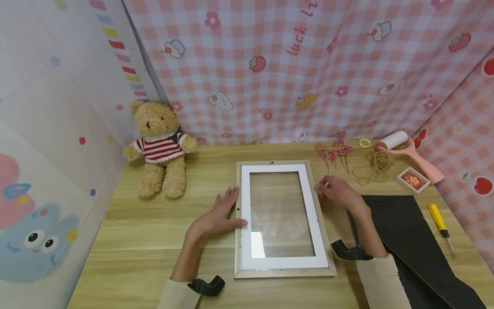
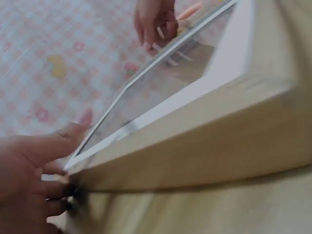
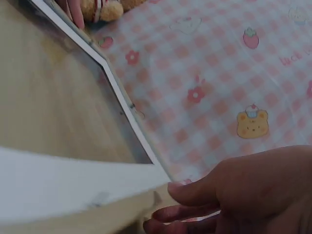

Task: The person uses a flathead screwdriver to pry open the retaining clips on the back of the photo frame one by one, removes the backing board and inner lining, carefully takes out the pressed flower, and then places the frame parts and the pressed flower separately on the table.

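On the wooden table, a picture frame lies flat right of the teddy bear; the left hand presses its left edge, fingers straight, the right hand touches its right edge, fingers loosely curled.

The frame lies flat at the middle of the table, with the left hand against its left edge and the right hand at its right edge. The teddy bear sits behind and to the left, against the curtain. Right of the frame lies the board, with the screwdriver farther right; behind them lie the dried flowers, twine, small box and lint roller.
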A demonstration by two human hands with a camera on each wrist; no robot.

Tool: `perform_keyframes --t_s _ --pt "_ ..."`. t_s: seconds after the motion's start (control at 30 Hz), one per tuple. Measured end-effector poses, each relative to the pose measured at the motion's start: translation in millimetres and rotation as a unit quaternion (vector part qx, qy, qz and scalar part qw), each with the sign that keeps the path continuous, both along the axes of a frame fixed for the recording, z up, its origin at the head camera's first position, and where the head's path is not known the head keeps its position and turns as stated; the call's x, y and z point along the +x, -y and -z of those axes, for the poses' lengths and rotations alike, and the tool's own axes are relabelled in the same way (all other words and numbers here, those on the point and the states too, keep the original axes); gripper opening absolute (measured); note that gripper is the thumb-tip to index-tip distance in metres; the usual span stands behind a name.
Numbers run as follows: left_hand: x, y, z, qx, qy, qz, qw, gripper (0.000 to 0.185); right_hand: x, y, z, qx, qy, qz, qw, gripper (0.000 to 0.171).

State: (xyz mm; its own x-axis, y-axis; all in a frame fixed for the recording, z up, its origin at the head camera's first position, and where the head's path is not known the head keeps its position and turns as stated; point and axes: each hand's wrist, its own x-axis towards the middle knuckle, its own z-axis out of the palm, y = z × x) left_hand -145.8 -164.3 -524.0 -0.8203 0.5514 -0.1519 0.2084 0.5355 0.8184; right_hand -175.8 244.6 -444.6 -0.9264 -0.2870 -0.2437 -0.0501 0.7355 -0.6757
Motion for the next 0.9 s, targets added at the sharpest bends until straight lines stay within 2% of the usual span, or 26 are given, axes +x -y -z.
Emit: perform_keyframes --t_s 0.13,0.17,0.3,0.4,0.5,0.63,0.77,0.9 --pt "22.5 -30 -20.1 0.01 -0.03 -0.06 0.9977 0.104 21.5 14 5.6 0.004 0.015 -0.017 1.0 0.026" --pt "27.2 -37 -21.8 0.014 -0.04 -0.079 0.996 0.101 24.0 16 6.6 0.007 0.012 -0.016 1.0 0.025" --pt "42.4 -57 -21.0 0.033 -0.079 -0.15 0.985 0.091 28.8 22 8.3 0.021 0.003 0.002 1.0 0.027" --pt "49.5 -62 -17.9 0.041 -0.108 -0.183 0.9763 0.088 30.8 24 8.6 0.021 0.004 0.007 1.0 0.029" --pt "50.7 -63 -17.2 0.024 -0.14 -0.199 0.9696 0.086 31.2 27 9.1 0.019 0.001 0.01 1.0 0.028" --pt "49.8 -60 -19.5 -0.033 -0.167 -0.211 0.9625 0.084 32.4 34 10.1 0.023 -0.007 0.009 1.0 0.027" --pt "48.5 -57 -24.3 -0.083 -0.171 -0.217 0.9574 0.083 33.4 43 11.3 0.026 -0.007 0.01 1.0 0.028" --pt "48.8 -58 -26.1 -0.092 -0.185 -0.227 0.9518 0.079 34.5 46 11.4 0.025 -0.007 0.013 1.0 0.03"
